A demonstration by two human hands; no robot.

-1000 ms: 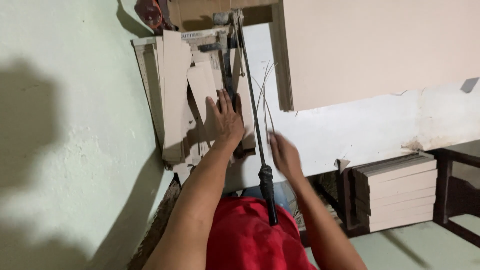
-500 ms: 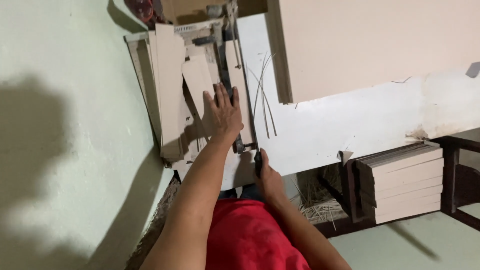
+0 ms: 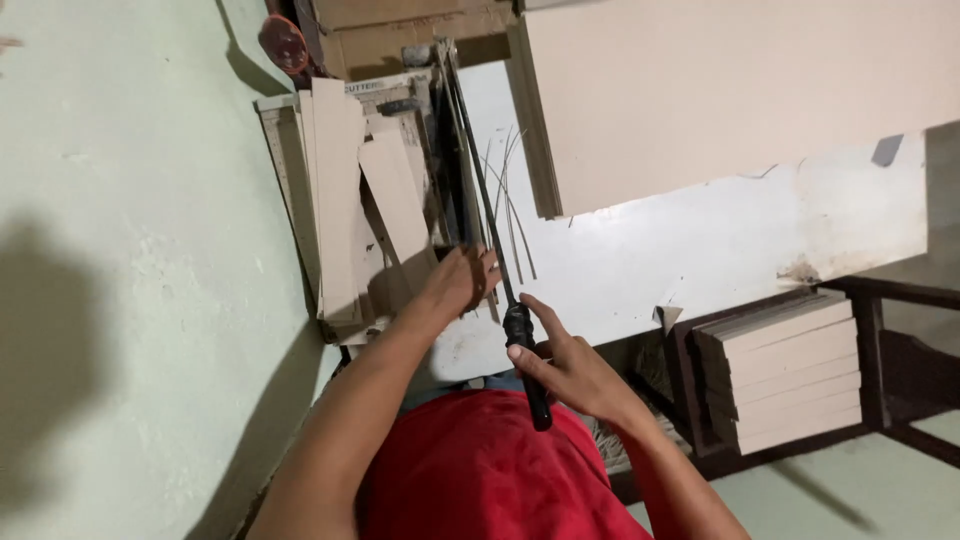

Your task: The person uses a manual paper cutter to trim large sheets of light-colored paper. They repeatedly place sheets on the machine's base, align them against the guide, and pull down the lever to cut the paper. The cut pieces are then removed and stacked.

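— What is at the centre here?

— A guillotine paper cutter (image 3: 400, 190) on a white worktable (image 3: 700, 250) against a pale green wall (image 3: 130, 250), its long blade arm (image 3: 480, 180) raised. The right hand (image 3: 570, 375) curls its fingers around the black lever handle (image 3: 527, 365).

— And the other hand?

— The left hand (image 3: 462, 280) lies on brown card strips (image 3: 340, 200) at the cutting edge, its fingers spread. They belong well clear of the blade line, the card pressed flat and square.

— Around it?

— A large card sheet (image 3: 740, 90) beyond; stacked boards (image 3: 790, 370) on a low shelf, right.
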